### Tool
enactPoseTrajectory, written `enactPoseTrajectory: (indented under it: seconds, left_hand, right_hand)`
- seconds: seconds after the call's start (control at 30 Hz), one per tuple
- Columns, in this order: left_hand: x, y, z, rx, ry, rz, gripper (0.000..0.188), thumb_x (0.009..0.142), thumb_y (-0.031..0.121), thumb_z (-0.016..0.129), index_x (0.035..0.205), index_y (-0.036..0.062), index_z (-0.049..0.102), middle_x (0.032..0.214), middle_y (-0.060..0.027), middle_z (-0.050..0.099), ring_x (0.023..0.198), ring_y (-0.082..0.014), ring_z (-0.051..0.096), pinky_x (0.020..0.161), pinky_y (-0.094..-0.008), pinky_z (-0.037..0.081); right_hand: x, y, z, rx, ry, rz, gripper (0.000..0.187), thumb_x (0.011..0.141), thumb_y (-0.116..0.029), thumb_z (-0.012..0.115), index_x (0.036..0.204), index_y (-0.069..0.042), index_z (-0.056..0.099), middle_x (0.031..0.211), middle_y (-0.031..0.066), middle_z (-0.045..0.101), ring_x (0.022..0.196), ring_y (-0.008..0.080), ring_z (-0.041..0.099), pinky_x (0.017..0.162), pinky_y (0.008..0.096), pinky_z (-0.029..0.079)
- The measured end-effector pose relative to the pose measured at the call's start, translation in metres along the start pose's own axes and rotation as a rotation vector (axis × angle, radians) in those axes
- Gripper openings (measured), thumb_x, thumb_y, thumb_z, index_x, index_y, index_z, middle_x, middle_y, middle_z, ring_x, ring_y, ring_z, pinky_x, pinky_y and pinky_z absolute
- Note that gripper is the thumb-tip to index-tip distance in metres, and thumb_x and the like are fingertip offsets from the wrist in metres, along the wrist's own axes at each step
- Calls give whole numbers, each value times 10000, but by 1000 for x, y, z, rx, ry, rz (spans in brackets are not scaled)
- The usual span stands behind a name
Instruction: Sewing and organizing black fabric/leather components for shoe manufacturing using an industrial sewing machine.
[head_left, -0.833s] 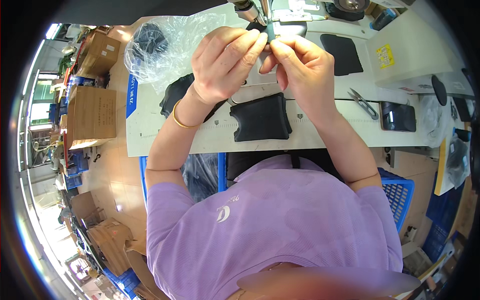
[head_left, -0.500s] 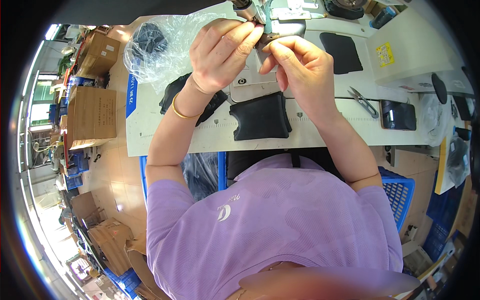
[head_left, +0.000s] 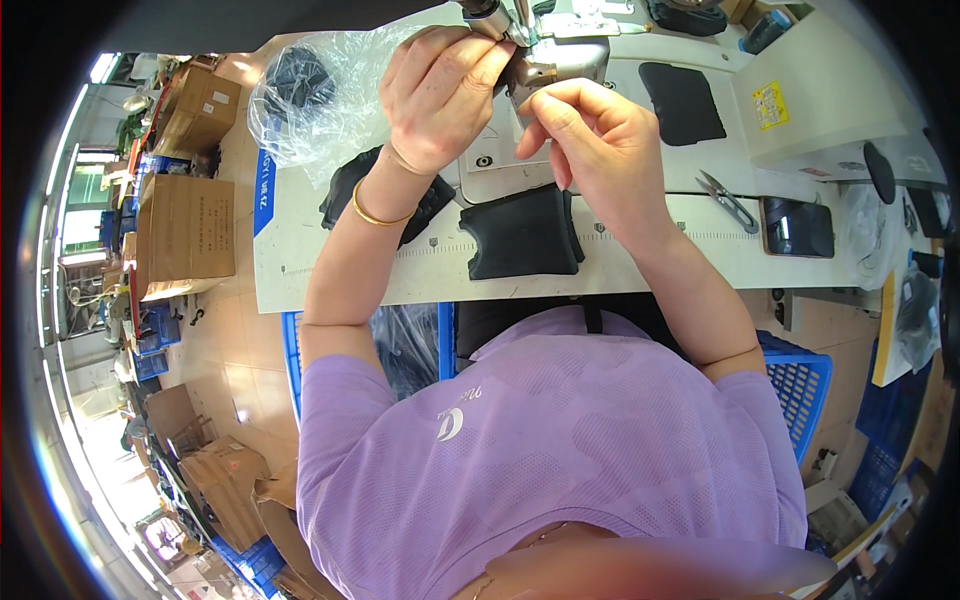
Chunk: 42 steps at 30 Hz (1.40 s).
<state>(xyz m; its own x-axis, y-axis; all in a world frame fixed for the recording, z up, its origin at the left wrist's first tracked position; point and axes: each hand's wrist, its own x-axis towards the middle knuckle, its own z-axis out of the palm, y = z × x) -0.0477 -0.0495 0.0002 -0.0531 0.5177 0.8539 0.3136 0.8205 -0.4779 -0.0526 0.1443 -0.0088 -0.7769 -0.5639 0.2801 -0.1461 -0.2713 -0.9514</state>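
My left hand (head_left: 445, 100) is up at the sewing machine's metal arm (head_left: 560, 65), just beside the needle bar and presser parts (head_left: 500, 22). Its fingers are closed together at the tips, and a bit of dark material shows by them; what they grip is mostly hidden. Below the end of that arm, my right hand (head_left: 605, 150) pinches thumb and forefinger together, the other fingers curled. Anything in that pinch is too small to make out. In front of both hands lies a folded black fabric piece (head_left: 522, 235), with more crumpled black fabric (head_left: 345, 190) under my left forearm.
Clear plastic wrapping (head_left: 345, 90) lies at the table's left. To the right are a flat black piece (head_left: 682, 104), thread snips (head_left: 728, 202) and a phone (head_left: 797, 228). The white machine housing (head_left: 830, 90) stands beyond. Cardboard boxes (head_left: 187, 230) are stacked at far left.
The dark green strip at the needle has gone from view, leaving the metal arm uncovered. My left hand has shifted slightly left, and my right hand slightly down.
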Motion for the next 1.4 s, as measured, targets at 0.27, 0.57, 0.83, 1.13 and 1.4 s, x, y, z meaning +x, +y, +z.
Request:
enactPoseTrajectory:
  seconds: [0.27,0.57,0.83,1.13,1.4]
  left_hand:
    - [-1,1,1,1,-4,-20,338,541,54,680,875,52,735,866,-28,668,793,-191,629,644,-294,486]
    - [-2,0,4,1,12,-24,335,534,54,681,864,57,736,860,-25,665,789,-190,629,638,-293,484]
    - [1,4,2,3,12,-55,286,556,19,712,838,54,736,837,-26,666,778,-191,639,649,-295,494]
    - [-2,1,5,12,33,-37,290,567,41,702,855,75,726,846,-19,656,777,-184,627,632,-294,479]
    - [-1,12,0,-1,-5,-230,204,638,-32,745,827,33,702,835,-42,659,737,-219,622,652,-341,485]
  right_hand:
    - [-1,3,1,31,-25,21,170,977,-99,561,917,7,679,717,80,687,480,28,482,433,180,372]
    - [-2,8,6,85,-33,49,161,950,-122,577,877,-14,670,672,28,682,469,1,460,426,185,358]
    - [-7,10,5,55,-70,86,171,974,-107,561,918,8,675,709,77,679,479,30,491,437,177,373]
    - [-17,13,-1,-9,-82,152,171,975,-116,563,923,5,673,706,68,678,483,32,491,439,179,370]
    - [-30,17,0,-44,-154,223,174,969,-134,573,929,8,665,719,68,681,489,40,487,453,189,372]
